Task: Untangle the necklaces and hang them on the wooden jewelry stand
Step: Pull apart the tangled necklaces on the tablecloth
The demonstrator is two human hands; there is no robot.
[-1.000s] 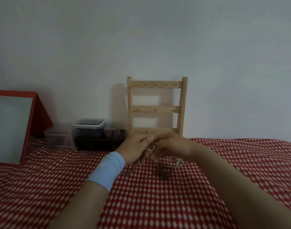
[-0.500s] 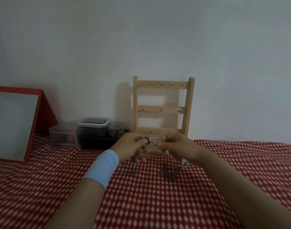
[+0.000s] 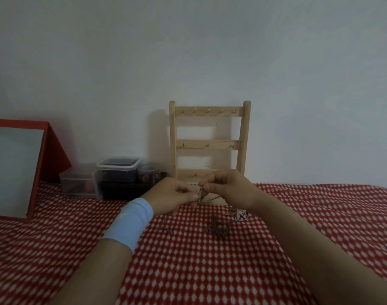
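A wooden jewelry stand (image 3: 209,142) with three hooked rails leans against the wall, its hooks bare. In front of its base my left hand (image 3: 172,195) and my right hand (image 3: 229,190) pinch a thin necklace chain (image 3: 200,193) between their fingertips, close together. The chain trails down under my right hand to a tangled heap of necklaces (image 3: 219,228) on the red checked cloth, with a pale pendant (image 3: 240,215) beside the heap. A small loose piece of chain (image 3: 165,229) lies below my left hand. A light blue wristband (image 3: 131,222) sits on my left wrist.
A red-framed mirror (image 3: 14,170) stands at the left. Clear plastic boxes (image 3: 116,170) with small items and a dark tray (image 3: 124,190) sit between the mirror and the stand. The red-and-white cloth (image 3: 188,271) covers the whole surface up to a white wall.
My hands drew apart with the chain and have come close together again in front of the stand's base. The view has shifted so everything sits a little further right.
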